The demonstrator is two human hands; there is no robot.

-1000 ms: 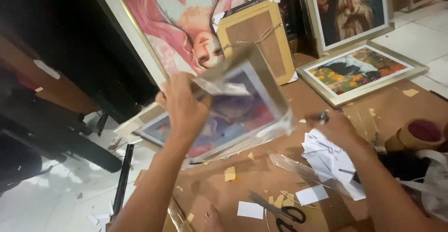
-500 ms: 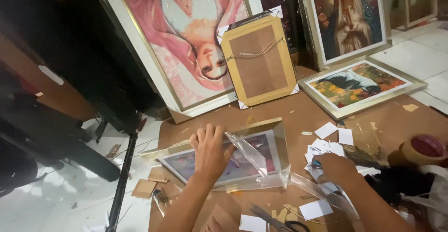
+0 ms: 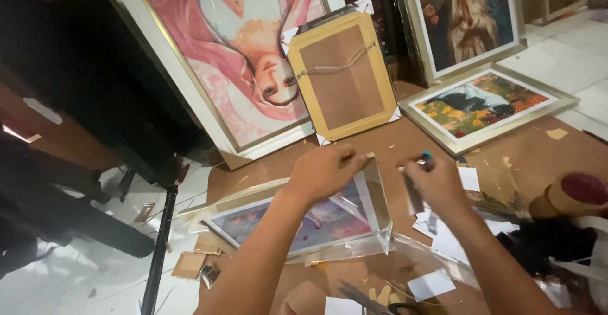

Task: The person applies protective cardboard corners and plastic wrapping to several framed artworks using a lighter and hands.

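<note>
A framed picture (image 3: 297, 223) with a pale frame lies flat on the brown table (image 3: 405, 144), loosely wrapped in clear plastic film (image 3: 354, 248). My left hand (image 3: 326, 172) is curled over the frame's far right corner and grips it. My right hand (image 3: 434, 182) hovers just to the right of that corner. It is closed around a small cutter (image 3: 425, 158) with a blue tip, whose dark body hangs below the fingers. The two hands are a short gap apart.
A large pink portrait (image 3: 247, 55), a frame showing its brown back (image 3: 345, 77) and a dark painting (image 3: 465, 17) lean behind the table. A colourful framed picture (image 3: 484, 102) lies at right. Nearby are a tape roll (image 3: 573, 194), white paper pieces (image 3: 430, 283), scissors (image 3: 373, 299) and a black stand pole (image 3: 158, 251).
The framed picture, held up tilted a second ago, now lies flat on the table. My left hand has shifted to its far right corner. My right hand has come up beside it.
</note>
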